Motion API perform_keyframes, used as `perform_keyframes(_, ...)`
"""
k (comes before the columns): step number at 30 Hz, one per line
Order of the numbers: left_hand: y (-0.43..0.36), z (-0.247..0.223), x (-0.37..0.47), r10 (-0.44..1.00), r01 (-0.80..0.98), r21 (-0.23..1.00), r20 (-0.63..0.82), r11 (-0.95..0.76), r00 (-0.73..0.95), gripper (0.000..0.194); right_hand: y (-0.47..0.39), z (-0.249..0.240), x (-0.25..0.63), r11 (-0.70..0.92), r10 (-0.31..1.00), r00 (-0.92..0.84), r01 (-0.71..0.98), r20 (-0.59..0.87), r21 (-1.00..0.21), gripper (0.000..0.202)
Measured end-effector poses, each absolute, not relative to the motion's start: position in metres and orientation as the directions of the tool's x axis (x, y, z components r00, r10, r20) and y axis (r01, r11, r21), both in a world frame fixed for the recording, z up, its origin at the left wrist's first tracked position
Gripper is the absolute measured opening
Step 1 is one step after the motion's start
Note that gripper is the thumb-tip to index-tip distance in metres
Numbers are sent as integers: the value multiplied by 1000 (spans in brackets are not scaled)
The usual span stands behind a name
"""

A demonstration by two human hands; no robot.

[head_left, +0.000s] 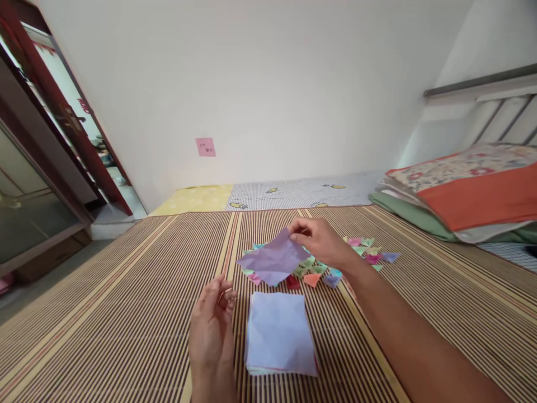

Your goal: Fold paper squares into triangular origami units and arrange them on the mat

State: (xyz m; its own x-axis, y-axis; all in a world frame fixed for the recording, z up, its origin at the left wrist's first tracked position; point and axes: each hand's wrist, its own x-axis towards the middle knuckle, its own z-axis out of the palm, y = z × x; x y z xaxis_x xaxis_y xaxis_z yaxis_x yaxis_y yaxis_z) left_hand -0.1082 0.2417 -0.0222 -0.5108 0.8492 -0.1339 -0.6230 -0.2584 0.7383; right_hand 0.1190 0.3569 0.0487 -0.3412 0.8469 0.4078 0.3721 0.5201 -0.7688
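Observation:
A purple paper sheet [272,260] hangs by one corner from my right hand [316,238], pinched between thumb and fingers. My left hand [213,322] is raised to the left of the paper, fingers loosely curled and apart, holding nothing. Between my forearms a stack of square papers [281,333], pale blue on top, lies on the striped mat [138,313]. Behind the purple sheet and my right wrist, several small folded paper pieces [312,279] in many colours are spread on the mat, partly hidden.
Folded bedding [482,190] is piled at the right, below a metal rail [482,81]. A yellow cloth [197,198] and a checked cloth [289,196] run along the wall. A pink note [205,147] is on the wall. An open door [71,112] stands at the left.

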Motion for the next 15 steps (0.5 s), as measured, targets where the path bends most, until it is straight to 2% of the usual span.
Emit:
perform_keyframes(2,239,-18,-100,890,-466,860,-33,-206,-455,46,335,46,134,496,867,-237,312,439,-810,12)
perform_keyframes(4,236,-15,-90,943,-344,927,29,-150,-333,57,315,33,145,464,885,-149,247,440,-850,14)
perform_keyframes(5,235,-14,-86,962,-307,943,44,-129,-270,57,306,25,149,412,911,-72,142,405,-900,13)
perform_keyframes(7,235,-16,-78,986,-263,960,52,-94,-161,45,291,5,154,301,954,-8,-19,301,-954,15)
perform_keyframes(10,238,-22,-69,996,-226,973,36,-52,-78,33,276,-20,154,172,985,38,-234,168,-957,22)
perform_keyframes(12,241,-24,-64,998,-216,976,16,-29,-66,37,270,-30,152,111,993,4,-336,117,-935,23)
perform_keyframes(15,243,-24,-58,997,-213,977,-15,-2,-78,40,265,-33,149,52,984,-142,-359,110,-932,31)
